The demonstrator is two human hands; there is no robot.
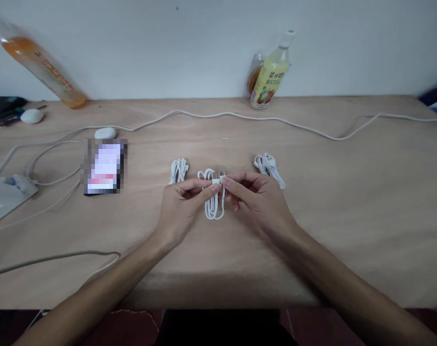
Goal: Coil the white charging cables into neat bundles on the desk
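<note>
Between my two hands is a white charging cable [211, 206], its loops gathered and hanging below the fingers. My left hand [182, 204] pinches one white plug with a metal tip. Pressed close beside it, my right hand [263, 199] pinches the cable's other plug end between thumb and index finger. A second coiled white cable [178, 169] lies just beyond my left hand, partly covered by it. Past my right hand rests a third coiled white cable [270, 168].
A phone [105, 166] and a white earbud case [105, 133] lie to the left. A long white cord [221, 114] crosses the table's back. An orange drink bottle [45, 72] and a yellow-labelled bottle [270, 74] stand by the wall. More cords [59, 257] lie at front left.
</note>
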